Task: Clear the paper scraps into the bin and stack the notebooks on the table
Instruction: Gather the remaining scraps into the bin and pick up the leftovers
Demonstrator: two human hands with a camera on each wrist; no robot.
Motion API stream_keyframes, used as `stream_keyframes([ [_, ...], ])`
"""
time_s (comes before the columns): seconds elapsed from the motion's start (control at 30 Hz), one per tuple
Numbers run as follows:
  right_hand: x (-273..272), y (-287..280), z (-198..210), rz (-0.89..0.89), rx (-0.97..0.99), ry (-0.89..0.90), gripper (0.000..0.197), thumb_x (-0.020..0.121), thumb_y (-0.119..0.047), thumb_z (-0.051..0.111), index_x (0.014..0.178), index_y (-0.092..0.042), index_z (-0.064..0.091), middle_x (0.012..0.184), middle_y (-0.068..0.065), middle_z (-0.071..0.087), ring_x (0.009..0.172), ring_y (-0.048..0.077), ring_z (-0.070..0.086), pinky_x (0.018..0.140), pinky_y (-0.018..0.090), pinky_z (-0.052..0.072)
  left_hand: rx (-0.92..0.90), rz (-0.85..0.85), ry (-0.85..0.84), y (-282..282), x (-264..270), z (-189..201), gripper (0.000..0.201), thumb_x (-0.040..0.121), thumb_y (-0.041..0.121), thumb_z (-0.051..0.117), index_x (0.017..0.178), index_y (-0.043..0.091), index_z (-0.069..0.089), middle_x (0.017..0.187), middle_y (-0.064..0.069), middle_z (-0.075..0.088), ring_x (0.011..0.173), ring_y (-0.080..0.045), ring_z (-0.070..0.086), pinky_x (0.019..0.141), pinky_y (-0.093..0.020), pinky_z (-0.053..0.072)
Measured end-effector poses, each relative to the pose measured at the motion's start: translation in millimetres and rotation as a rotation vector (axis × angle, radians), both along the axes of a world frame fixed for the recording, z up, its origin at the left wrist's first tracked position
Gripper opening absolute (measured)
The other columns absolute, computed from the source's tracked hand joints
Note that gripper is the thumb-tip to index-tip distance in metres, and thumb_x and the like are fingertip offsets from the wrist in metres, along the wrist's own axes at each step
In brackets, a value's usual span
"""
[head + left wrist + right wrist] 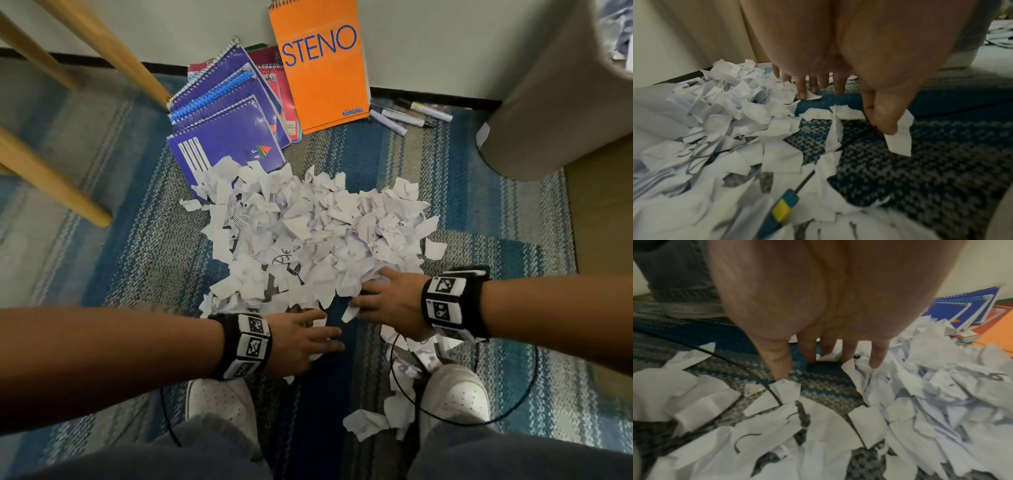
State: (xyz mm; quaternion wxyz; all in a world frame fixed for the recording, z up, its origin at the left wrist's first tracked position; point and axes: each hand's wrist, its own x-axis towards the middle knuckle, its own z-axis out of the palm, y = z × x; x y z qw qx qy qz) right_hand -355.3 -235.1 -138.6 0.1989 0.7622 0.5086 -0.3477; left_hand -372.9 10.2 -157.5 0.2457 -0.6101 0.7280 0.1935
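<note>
A heap of torn white paper scraps lies on the blue striped carpet. Behind it, several purple spiral notebooks are fanned out, and an orange steno pad leans on the wall. The beige bin stands at the far right. My left hand reaches low over the carpet at the heap's near edge, fingers straight. Its thumb touches one loose scrap. My right hand rests spread on the heap's near right edge, with its fingertips on paper and carpet. Neither hand grips anything.
Wooden table legs slant in at the left. Several markers lie by the wall beside the steno pad. A blue-and-yellow pen lies among the scraps. More scraps and a black cable lie by my white shoes.
</note>
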Motion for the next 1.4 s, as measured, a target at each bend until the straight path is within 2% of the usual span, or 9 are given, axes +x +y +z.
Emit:
stream_keyframes([
  [0.17,7.6,1.3,-1.0,-0.031,0.011,-0.009,0.068,0.077,-0.032,0.066,0.140,-0.029,0.043,0.155,-0.005,0.023,0.139,0.029,0.023,0.109,0.055,0.024,-0.201,0.186,0.154,-4.4,-7.0,21.7,0.011,0.091,0.025,0.052,0.097,0.022,0.062,0.119,-0.007,0.052,0.087,-0.023,0.056,0.076,-0.038,0.049],
  [0.37,9.3,5.3,-0.1,-0.042,0.021,0.019,0.059,0.078,-0.030,0.062,0.136,-0.031,0.049,0.151,-0.006,0.029,0.138,0.026,0.025,0.110,0.056,0.021,0.059,0.368,0.172,-9.4,12.8,39.1,0.040,0.094,0.012,0.050,0.127,0.018,0.029,0.122,-0.015,0.034,0.063,-0.029,0.054,0.048,-0.036,0.044],
  [0.53,15.1,14.6,8.8,-0.061,0.019,0.047,0.044,0.085,-0.029,0.056,0.128,-0.029,0.055,0.145,-0.005,0.040,0.132,0.025,0.035,0.105,0.052,0.032,0.259,0.477,0.133,38.9,43.8,86.2,0.060,0.080,0.024,0.067,0.127,0.022,0.028,0.114,-0.008,0.040,0.072,-0.027,0.058,0.062,-0.041,0.055],
  [0.8,21.9,56.7,12.0,-0.060,0.204,0.077,0.038,0.094,-0.030,0.052,0.131,-0.024,0.049,0.134,0.000,0.048,0.120,0.025,0.047,0.097,0.044,0.044,0.620,0.639,-0.205,157.4,64.6,82.8,0.039,0.095,0.026,0.039,0.131,0.014,0.037,0.131,-0.008,0.046,0.118,-0.024,0.049,0.097,-0.040,0.033],
  [0.9,17.5,76.3,2.3,0.008,0.308,0.111,0.048,0.092,-0.027,0.054,0.139,-0.027,0.041,0.146,0.001,0.037,0.130,0.027,0.040,0.101,0.047,0.041,0.464,0.802,-0.095,157.8,65.3,47.9,0.040,0.089,0.023,0.043,0.128,0.019,0.041,0.129,-0.003,0.047,0.116,-0.024,0.050,0.096,-0.038,0.039],
  [1.0,1.3,90.0,-4.1,0.114,0.344,0.230,0.060,0.091,-0.030,0.058,0.144,-0.038,0.031,0.157,-0.003,0.023,0.143,0.028,0.024,0.109,0.053,0.032,0.379,0.878,0.071,139.4,46.3,22.5,0.045,0.086,0.044,0.049,0.125,0.024,0.042,0.124,-0.003,0.048,0.105,-0.028,0.055,0.086,-0.043,0.050],
  [1.07,-16.9,94.1,-13.7,0.224,0.256,0.290,0.064,0.091,-0.035,0.059,0.146,-0.042,0.028,0.161,-0.004,0.014,0.147,0.029,0.015,0.111,0.057,0.025,0.362,0.854,0.110,126.4,27.4,9.0,0.062,0.084,0.059,0.049,0.135,0.029,0.030,0.135,-0.007,0.035,0.108,-0.033,0.052,0.081,-0.046,0.052],
  [1.23,-20.5,75.6,-33.6,0.196,0.099,0.272,0.066,0.095,-0.040,0.052,0.151,-0.043,0.017,0.162,-0.011,-0.013,0.149,0.027,-0.012,0.115,0.065,0.001,0.189,0.791,0.105,109.2,28.9,-16.0,0.072,0.085,0.055,0.057,0.136,0.038,0.009,0.149,-0.016,0.012,0.115,-0.037,0.045,0.075,-0.046,0.054],
  [1.4,23.4,52.4,-8.5,-0.024,0.152,0.178,0.057,0.095,-0.034,0.052,0.146,-0.042,0.029,0.163,-0.004,-0.001,0.146,0.030,0.016,0.116,0.057,0.016,-0.010,0.897,0.129,97.6,55.1,-5.5,0.050,0.093,0.057,0.041,0.131,0.030,0.025,0.131,-0.005,0.037,0.089,-0.029,0.060,0.060,-0.035,0.046],
])
